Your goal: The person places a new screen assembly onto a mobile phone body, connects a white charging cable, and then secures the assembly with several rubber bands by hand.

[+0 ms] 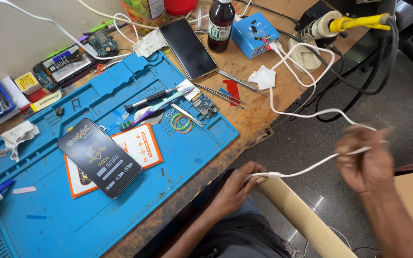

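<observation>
Head view: we hold a white cable off the desk edge.
Left hand: pinched shut on its plug.
Right hand: blurred, closed around the cable.
Risk: we judge a tug could drag the blue box into the bottle.

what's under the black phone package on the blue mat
The black phone package lies on an orange and white card, which rests on the blue work mat. The card's middle is covered, so what is printed there cannot be seen.
</observation>
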